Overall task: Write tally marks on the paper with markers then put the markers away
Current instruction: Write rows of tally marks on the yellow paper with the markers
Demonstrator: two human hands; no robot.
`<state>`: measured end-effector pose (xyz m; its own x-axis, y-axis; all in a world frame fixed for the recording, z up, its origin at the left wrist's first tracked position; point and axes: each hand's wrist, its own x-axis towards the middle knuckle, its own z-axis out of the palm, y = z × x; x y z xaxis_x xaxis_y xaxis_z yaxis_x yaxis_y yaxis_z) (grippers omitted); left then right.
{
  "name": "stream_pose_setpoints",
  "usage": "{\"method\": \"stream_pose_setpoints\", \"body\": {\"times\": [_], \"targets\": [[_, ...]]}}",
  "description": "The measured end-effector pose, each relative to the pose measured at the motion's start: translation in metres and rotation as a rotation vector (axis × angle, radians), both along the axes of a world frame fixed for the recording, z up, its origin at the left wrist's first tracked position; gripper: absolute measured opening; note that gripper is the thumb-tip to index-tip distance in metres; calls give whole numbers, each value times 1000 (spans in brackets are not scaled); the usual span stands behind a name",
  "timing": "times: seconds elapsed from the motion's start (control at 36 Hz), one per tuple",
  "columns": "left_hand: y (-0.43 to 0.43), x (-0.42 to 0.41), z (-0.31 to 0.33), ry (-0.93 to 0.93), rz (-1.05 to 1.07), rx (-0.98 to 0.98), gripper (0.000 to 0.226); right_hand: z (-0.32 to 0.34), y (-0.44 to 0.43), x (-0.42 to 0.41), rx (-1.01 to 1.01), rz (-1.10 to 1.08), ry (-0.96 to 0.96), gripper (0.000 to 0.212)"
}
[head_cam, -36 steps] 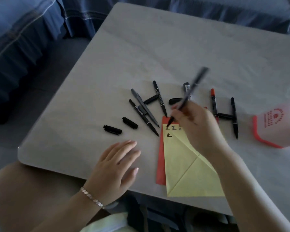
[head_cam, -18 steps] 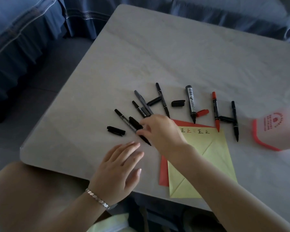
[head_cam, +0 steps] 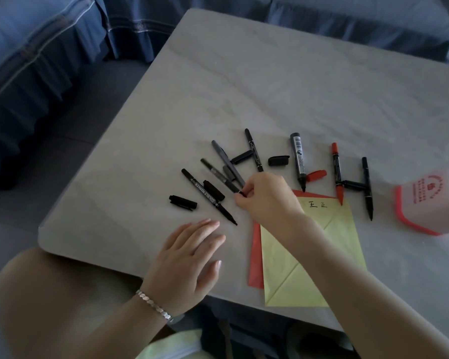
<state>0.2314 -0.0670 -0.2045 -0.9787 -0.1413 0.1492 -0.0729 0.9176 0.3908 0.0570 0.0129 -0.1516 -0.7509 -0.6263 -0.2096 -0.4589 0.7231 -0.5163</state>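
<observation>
Markers: we count seven uncapped on the grey marble-look table [head_cam: 270, 81] — six black, among them the black "DOUBLE MARKER" pen [head_cam: 208, 196], the thick black barrel marker [head_cam: 298, 159] and the slim black pen at far right [head_cam: 367, 187], plus one red-ended marker [head_cam: 337, 172].
Caps: we count six loose — five black, such as the black cap nearest the table edge [head_cam: 183, 202], and one red cap [head_cam: 316, 175].
Paper: one yellow folded sheet [head_cam: 314, 255] lies on one red sheet [head_cam: 255, 257]; two tally characters show, others perhaps hidden under our wrist.
Right hand [head_cam: 267, 196]: fingertips pinch a small black piece, probably a marker tip.
Left hand [head_cam: 189, 257]: flat, fingers spread, empty.
Box: one translucent red-rimmed container [head_cam: 430, 203], right.
</observation>
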Motion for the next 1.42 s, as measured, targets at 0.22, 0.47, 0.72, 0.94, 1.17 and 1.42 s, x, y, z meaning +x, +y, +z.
{"method": "stream_pose_setpoints", "body": {"times": [0.22,0.47,0.72,0.94,1.17,1.42], "targets": [[18,-7,10,14,32,16,32,29,58,-12,-464,-311,-146,13],[66,-43,11,-34,-219,-87,49,12,110,-9,-736,-486,-244,22],[69,-53,-2,-131,-223,-88,57,-8,91,-5,-797,-491,-185,14],[69,-53,-2,-99,-210,-71,51,-34,67,1,-743,-577,-2,28],[77,-62,-1,-100,-117,-21,52,-49,69,-2,-692,-543,174,34],[76,-61,0,-103,-111,38,58,-52,70,-2,-683,-510,194,31]]}}
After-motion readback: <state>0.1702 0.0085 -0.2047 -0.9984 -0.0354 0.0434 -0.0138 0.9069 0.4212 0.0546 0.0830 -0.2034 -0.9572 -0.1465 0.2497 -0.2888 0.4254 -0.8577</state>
